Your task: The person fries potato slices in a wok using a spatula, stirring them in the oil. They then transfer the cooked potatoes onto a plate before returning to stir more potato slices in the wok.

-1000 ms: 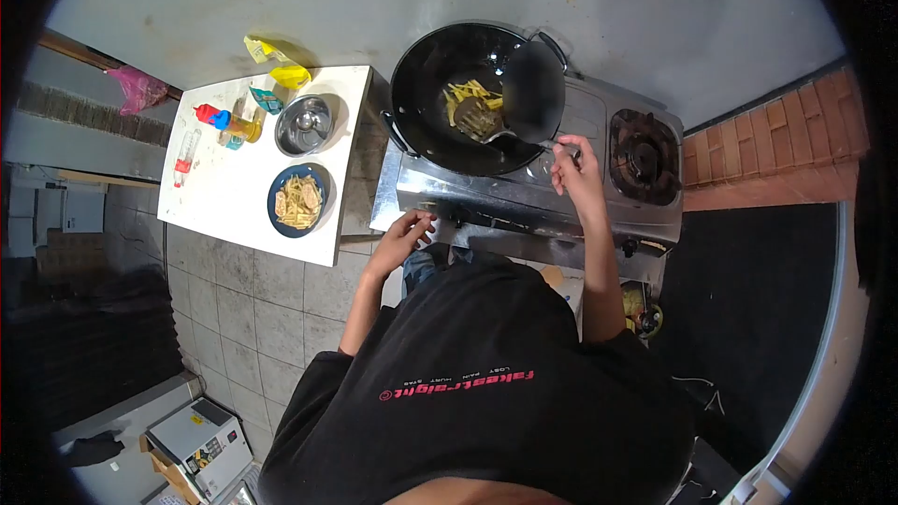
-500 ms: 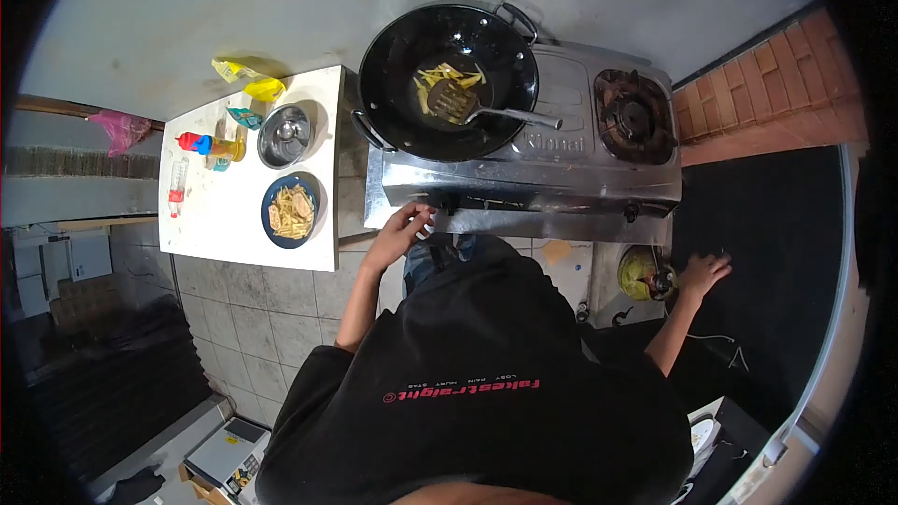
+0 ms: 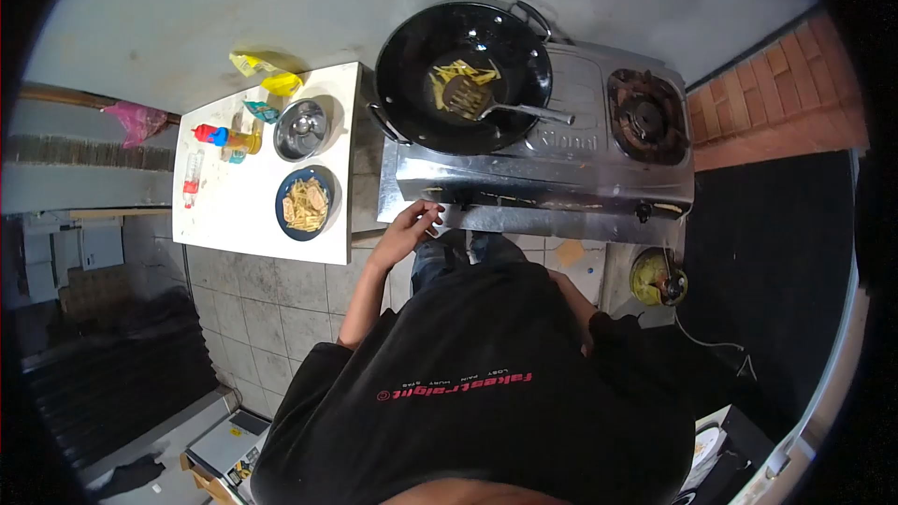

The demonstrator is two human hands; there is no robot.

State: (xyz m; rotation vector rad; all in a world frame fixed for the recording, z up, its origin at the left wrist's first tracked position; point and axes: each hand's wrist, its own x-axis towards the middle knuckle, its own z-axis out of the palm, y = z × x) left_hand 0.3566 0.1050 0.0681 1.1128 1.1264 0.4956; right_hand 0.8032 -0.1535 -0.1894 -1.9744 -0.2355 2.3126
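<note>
At the stove [image 3: 580,178], head view: found the wok [image 3: 407,65] on the left side, with yellow strips [image 3: 458,67] gathered at the bottom. Saw the slotted spatula [image 3: 528,111] lying with its head on the strips and its handle out over the rim to the right, untouched. Noted the left hand [image 3: 410,229] by the stove's front edge, fingers loosely bent; judged that grip released, with nothing visible in it. Saw only the right forearm [image 3: 572,295], close against the black shirt [image 3: 468,337]; could not tell the state of the right grip, hidden there. On the surface [image 3: 234,224] to the left, logged a dark blue bowl [image 3: 299,236] of similar strips and broader pieces, near a steel bowl [image 3: 285,136].

Took the step in hand to be cooking the strips, at a pause in the stirring. Judged any further turning to call for a hand back on the spatula handle and a low scoop beneath the strips.

Against earlier frames: saw the right hand first at the spatula handle, then out past the stove's right end; now found its forearm drawn in. Noted little change in the left hand's place.
</note>
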